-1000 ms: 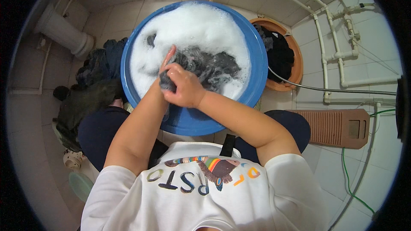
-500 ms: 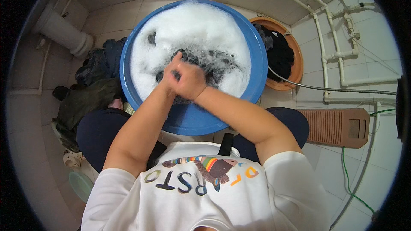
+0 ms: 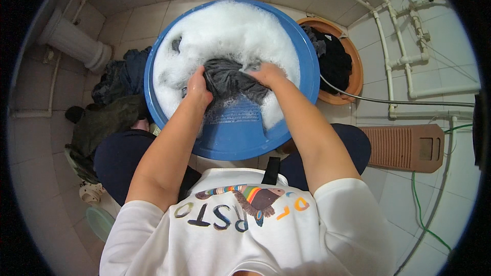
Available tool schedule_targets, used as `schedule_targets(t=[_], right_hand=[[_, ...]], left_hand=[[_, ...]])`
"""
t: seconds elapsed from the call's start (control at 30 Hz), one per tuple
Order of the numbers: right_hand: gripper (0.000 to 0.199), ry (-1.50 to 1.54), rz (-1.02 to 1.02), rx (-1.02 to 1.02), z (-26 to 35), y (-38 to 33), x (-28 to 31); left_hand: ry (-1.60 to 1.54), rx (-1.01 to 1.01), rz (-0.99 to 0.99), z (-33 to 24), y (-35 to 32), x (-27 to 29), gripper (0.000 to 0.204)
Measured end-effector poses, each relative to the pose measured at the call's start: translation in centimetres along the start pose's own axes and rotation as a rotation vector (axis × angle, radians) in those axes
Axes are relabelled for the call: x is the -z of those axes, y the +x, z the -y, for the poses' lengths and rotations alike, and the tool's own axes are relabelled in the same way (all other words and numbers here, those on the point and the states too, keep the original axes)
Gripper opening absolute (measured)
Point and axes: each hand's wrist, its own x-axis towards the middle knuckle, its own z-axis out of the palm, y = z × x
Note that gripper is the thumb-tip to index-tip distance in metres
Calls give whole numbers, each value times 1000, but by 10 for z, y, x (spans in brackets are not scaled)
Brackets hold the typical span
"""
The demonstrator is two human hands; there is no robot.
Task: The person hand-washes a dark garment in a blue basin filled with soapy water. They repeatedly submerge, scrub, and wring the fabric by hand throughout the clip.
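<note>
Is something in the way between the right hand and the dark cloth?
No, nothing visible blocks it. The right hand is at the right side of the dark cloth. White foam lies around there in the blue tub, but nothing solid shows between.

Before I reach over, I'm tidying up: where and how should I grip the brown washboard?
Probably across the outer end of the washboard, around the rectangular cutout or recess, coming from the person's right: its ridged part runs up beside the right knee, while the outer end lies away from it.
</note>
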Motion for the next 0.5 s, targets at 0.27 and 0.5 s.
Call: schedule_targets(t=[0.27,0.5], right_hand=[[24,271,-576,396,63,-39,4],[18,370,-686,887,116,-95,-11]], left_hand=[[-51,266,358,-4,-32,-17,45],[-63,0,646,13,22,26,26]])
